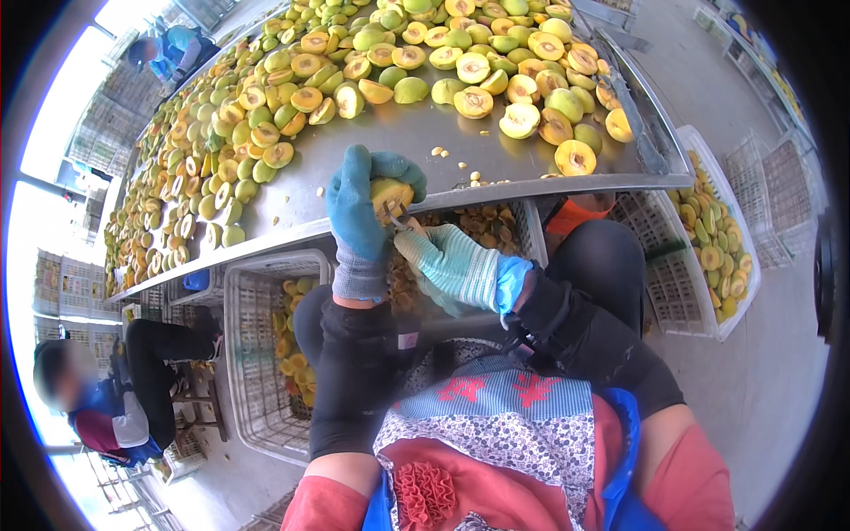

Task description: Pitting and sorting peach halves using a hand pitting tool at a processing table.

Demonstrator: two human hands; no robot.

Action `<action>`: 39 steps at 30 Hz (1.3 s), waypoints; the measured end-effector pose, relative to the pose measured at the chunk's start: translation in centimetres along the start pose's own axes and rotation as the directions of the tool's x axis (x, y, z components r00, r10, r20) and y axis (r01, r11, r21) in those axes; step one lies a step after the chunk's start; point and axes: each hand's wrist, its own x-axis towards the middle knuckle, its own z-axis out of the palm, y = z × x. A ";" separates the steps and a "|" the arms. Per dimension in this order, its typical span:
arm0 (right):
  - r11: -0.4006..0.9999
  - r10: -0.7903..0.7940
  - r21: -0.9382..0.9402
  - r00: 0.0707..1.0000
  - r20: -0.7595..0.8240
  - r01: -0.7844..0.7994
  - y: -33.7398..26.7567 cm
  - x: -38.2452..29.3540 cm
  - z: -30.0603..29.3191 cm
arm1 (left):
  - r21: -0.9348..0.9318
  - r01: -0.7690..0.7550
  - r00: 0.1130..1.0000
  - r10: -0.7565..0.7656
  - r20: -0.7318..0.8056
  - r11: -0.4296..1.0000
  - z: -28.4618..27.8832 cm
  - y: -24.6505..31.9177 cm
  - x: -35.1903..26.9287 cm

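Note:
My left hand [364,199], in a blue coated glove with a grey cuff, holds a yellow-green stone fruit half [390,199] just over the table's front edge. Its cut face is turned towards my other hand. In my right hand [451,259], gloved in pale green and white stripes, is a small pitting tool [396,219] with a metal tip. That tip meets the cut face at the pit; the fingers hide most of the handle. Beneath both hands, a crate [534,232] holds fruit pieces, partly covered by my arms.
Many fruit halves [305,99] cover the steel table [425,136], with loose kernels [475,178] near its raised edge. Fruit-filled crates stand at the left [242,372] and right [664,279]. One person [99,405] sits at the left, another [172,53] beyond the table.

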 end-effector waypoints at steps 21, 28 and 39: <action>0.915 0.162 0.323 0.952 0.260 -0.244 -1.1 -2.8 -0.2 | 0.160 0.296 0.907 -0.330 0.262 0.942 0.2 1.2 0.9; 0.882 0.102 0.377 0.897 0.431 -0.282 -0.4 -2.7 -1.0 | -0.411 0.188 0.954 -0.066 0.292 0.892 0.0 -0.4 -0.4; 0.919 0.078 0.315 0.892 0.446 -0.238 0.0 -2.7 -0.9 | -0.471 0.142 0.965 -0.016 0.260 0.870 0.2 -0.2 -1.4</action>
